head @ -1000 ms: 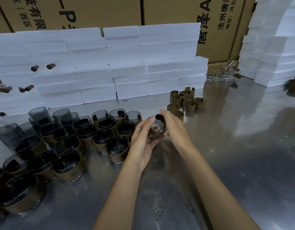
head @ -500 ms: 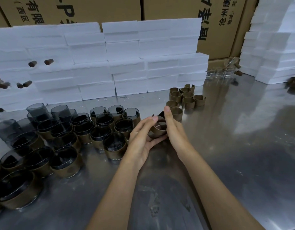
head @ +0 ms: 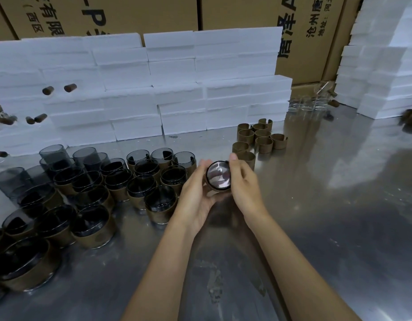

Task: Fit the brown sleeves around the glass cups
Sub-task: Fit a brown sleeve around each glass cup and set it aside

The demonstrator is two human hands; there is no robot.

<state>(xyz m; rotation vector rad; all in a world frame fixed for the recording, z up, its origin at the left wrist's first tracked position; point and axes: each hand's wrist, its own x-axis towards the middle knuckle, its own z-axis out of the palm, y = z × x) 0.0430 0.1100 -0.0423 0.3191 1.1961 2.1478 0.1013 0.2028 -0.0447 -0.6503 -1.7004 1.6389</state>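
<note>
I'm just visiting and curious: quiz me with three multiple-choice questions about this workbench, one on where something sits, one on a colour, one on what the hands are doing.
1. Where do the loose brown paper sleeves stand?
A. beyond the hands, near the white foam blocks
B. inside a cardboard box
C. on the floor

2. What colour is the glass of the finished cups at the left?
A. bright red
B. smoky dark grey
C. green

3. What is the state of the hands?
A. both flat on the steel table
B. one is out of view
C. both hold one glass cup

Answers: 1 A, the sleeves cluster on the table before the foam. 2 B, the glass looks dark and smoky. 3 C, the left hand and right hand curl round the cup.
</note>
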